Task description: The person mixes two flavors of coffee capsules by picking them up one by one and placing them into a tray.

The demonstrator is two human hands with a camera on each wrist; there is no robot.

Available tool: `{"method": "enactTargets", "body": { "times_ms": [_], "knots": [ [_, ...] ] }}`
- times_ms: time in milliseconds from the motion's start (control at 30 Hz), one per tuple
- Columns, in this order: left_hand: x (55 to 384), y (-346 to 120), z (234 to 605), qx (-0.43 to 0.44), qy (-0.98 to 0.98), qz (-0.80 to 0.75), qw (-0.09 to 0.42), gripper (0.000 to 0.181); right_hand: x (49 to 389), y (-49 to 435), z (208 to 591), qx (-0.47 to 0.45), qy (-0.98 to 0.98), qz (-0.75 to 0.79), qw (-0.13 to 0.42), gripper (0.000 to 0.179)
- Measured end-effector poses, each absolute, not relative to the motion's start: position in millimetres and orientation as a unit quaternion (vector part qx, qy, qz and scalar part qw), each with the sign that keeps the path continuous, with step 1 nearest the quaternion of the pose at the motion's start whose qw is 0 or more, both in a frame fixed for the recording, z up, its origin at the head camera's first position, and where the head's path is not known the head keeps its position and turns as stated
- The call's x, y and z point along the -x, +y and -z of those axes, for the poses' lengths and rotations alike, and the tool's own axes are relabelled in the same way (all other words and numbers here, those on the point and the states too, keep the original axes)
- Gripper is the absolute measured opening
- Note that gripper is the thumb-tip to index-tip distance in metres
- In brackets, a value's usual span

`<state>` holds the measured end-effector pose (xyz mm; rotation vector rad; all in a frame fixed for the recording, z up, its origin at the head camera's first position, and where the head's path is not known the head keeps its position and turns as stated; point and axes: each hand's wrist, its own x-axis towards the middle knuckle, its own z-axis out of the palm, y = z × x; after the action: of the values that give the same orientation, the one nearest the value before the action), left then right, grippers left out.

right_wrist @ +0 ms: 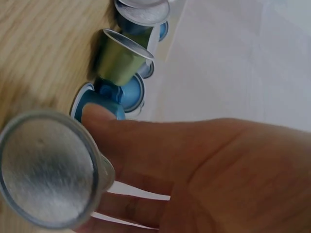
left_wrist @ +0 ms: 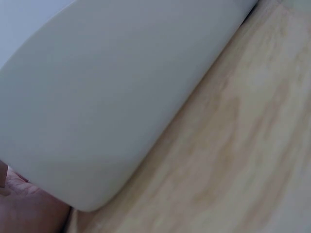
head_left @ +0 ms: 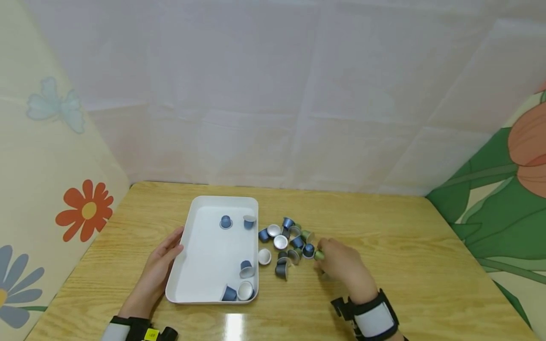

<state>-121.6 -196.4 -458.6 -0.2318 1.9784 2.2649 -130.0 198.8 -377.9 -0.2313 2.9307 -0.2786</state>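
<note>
ok so your right hand (head_left: 343,264) is at the right edge of the loose pile of capsules (head_left: 297,242) on the table (head_left: 396,222), and in the right wrist view your thumb and fingers look clamped on the body of a foil-lidded capsule (right_wrist: 46,170), lid facing back toward your wrist. good place to pinch imo, behind the rim, since squeezing the foil could dent it. watch the dark blue capsule (head_left: 308,250) right by your fingertips tho, a sideways drag would probably knock it. i'd go straight up first.

your left hand (head_left: 158,264) is against the left wall of the white tray (head_left: 204,255), fingers pretty straight, thumb apart from them. that's plenty, just brace lightly, cos a push would likely slide it into the loose ones just beside its right wall. the blue capsules inside (head_left: 229,293) lie mostly toward the right side.
</note>
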Motion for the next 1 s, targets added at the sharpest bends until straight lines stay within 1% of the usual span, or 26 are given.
{"method": "enactTargets", "body": {
  "times_ms": [267, 500, 667, 1000],
  "knots": [
    [120.9, -196.1, 457.8, 0.078, 0.657, -0.747, 0.062, 0.057, 133.6, 195.7, 390.0, 0.083, 0.991, 0.071, 0.082, 0.029],
    [120.8, -195.5, 458.2, 0.068, 0.656, -0.750, 0.059, 0.056, 133.4, 198.2, 390.8, 0.086, 0.991, 0.065, 0.077, 0.022],
    [120.8, -195.0, 457.9, 0.068, 0.656, -0.749, 0.059, 0.056, 132.1, 198.6, 387.8, 0.079, 0.991, 0.067, 0.081, 0.025],
    [120.3, -195.1, 456.0, 0.077, 0.655, -0.749, 0.065, 0.056, 129.1, 193.4, 377.9, 0.080, 0.992, 0.063, 0.071, 0.026]
  ]
}}
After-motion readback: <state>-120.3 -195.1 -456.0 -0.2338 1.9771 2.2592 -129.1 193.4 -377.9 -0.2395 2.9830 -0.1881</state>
